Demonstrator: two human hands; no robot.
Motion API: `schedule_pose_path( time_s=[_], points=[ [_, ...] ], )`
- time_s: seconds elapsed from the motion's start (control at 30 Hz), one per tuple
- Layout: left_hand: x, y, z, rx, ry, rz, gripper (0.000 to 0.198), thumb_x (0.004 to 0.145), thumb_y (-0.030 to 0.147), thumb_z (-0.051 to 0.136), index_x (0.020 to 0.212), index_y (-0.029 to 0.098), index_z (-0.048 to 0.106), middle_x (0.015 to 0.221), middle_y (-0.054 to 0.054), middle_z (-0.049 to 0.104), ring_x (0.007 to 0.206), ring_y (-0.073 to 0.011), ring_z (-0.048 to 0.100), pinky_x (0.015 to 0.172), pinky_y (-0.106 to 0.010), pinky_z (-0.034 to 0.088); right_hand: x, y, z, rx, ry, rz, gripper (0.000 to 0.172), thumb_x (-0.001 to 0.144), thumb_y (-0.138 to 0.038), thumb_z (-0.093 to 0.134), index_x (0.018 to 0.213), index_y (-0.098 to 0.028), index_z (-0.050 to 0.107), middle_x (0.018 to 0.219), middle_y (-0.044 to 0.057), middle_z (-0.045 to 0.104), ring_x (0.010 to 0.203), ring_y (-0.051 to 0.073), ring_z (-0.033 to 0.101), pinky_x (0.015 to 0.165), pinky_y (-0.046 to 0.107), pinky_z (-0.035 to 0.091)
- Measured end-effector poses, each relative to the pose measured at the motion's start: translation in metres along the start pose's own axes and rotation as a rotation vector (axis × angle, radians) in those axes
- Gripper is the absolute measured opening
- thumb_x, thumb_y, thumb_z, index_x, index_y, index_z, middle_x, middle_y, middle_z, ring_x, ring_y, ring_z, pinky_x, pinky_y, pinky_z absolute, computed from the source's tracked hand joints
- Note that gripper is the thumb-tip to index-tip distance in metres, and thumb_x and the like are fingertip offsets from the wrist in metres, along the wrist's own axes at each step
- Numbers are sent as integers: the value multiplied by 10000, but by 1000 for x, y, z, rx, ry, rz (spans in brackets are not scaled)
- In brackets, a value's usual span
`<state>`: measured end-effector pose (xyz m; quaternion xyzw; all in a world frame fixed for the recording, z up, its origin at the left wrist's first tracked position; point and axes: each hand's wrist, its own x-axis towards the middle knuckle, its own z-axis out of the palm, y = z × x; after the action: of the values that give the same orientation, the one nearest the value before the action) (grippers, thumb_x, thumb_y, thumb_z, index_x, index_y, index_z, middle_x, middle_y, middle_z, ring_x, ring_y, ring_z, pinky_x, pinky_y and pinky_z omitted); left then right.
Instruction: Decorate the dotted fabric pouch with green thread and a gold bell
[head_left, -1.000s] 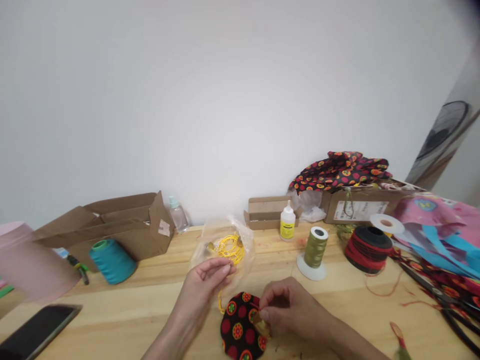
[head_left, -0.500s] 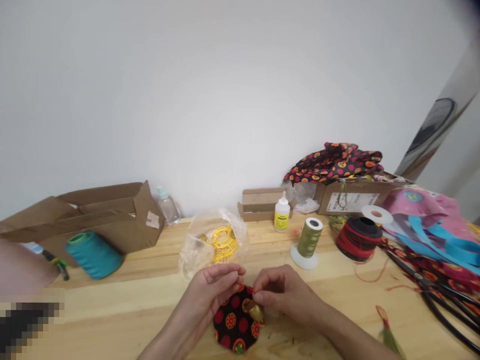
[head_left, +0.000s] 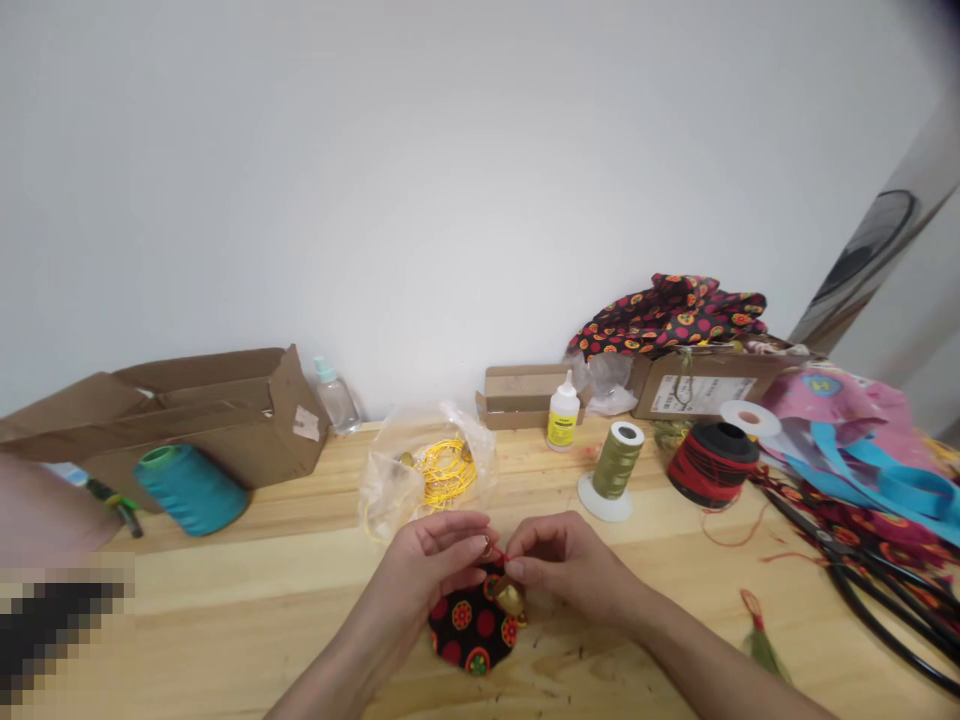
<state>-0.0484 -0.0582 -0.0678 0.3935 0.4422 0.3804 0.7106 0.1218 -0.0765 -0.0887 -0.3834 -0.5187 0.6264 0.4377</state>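
Between my hands is a round, scallop-edged black fabric piece (head_left: 472,628) with red dots and orange flower prints, lying near the table's front. My left hand (head_left: 427,570) is above its upper left edge, thumb and fingers closed on a small gold-coloured ring (head_left: 487,546). From there a short red cord (head_left: 498,553) runs across to my right hand (head_left: 574,562), which pinches it between thumb and forefinger. Just below the right fingertips a gold bell (head_left: 511,597) rests against the fabric's upper right edge. How cord, ring and bell are joined is hidden by the fingers.
Behind my hands lies a plastic bag (head_left: 390,480) with yellow cord. A glue bottle (head_left: 562,415), olive thread spool (head_left: 616,465) and red cord spool (head_left: 712,465) stand to the right, near black-handled scissors (head_left: 847,555) and a green tassel (head_left: 761,640). Teal thread (head_left: 191,490) lies left.
The view has tilted slightly, so the far items sit a little higher. My fingertips have shifted slightly, and the red cord and small ring between them now show.
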Motion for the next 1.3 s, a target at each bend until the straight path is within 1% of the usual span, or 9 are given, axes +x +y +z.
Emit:
schedule_pose_path(
  time_s=[0.13,0.33,0.5,0.77,0.87,0.97,1.1,1.17,1.3],
  points=[
    [-4,1,2,-21,-22,-12,186,586,151,703,760,134,638,689,-48,689,654,-137,637,568,-181,484,1,-1,1,-33,17,5,212,567,-313,698,603,-118,622,518,-39,555,468,57,427,475,195,326],
    [-5,3,4,13,-6,34,191,568,140,712,744,129,639,710,-54,697,611,-105,621,484,-131,418,1,-4,3,-40,14,17,228,555,-329,703,613,-118,640,550,-21,592,526,83,487,534,219,364],
    [-3,-1,2,64,-23,48,221,566,142,712,778,132,649,774,-81,706,656,-117,625,542,-154,424,1,-2,1,-10,23,17,259,540,-351,711,638,-120,646,594,-9,625,541,91,515,552,225,380],
    [-1,-3,1,77,-81,73,217,593,196,700,794,134,650,810,-78,703,684,-133,625,644,-201,446,1,-3,-3,17,49,-4,248,567,-336,704,656,-116,634,603,-10,627,529,78,512,548,215,368],
    [-2,-3,2,139,-63,49,201,617,218,684,796,130,657,788,-71,700,659,-115,606,593,-169,429,1,-1,-3,34,49,-2,231,576,-316,701,672,-117,631,621,-2,633,554,86,527,565,218,377],
    [-2,-2,3,192,-65,79,178,654,256,653,767,120,668,700,-48,686,569,-77,548,487,-125,373,1,-1,-3,46,50,-3,209,582,-294,700,674,-120,629,631,-1,637,572,88,537,580,217,381],
    [0,-2,2,187,-40,94,201,674,301,628,756,121,666,606,-16,647,475,-52,462,410,-121,299,1,-3,-2,66,56,-5,180,580,-268,703,642,-122,620,601,-18,628,541,72,525,569,208,381],
    [2,-4,0,148,-34,63,202,671,307,631,761,129,665,593,-5,640,474,-47,460,430,-122,310,1,-4,0,81,60,3,172,581,-264,701,630,-121,619,586,-23,626,525,67,518,559,204,380],
    [6,-7,-4,94,-59,27,201,643,283,661,789,146,671,653,-12,668,564,-70,531,527,-141,373,2,-5,2,87,60,7,176,578,-272,703,622,-121,625,579,-20,628,519,68,518,553,205,381]
  ],
)
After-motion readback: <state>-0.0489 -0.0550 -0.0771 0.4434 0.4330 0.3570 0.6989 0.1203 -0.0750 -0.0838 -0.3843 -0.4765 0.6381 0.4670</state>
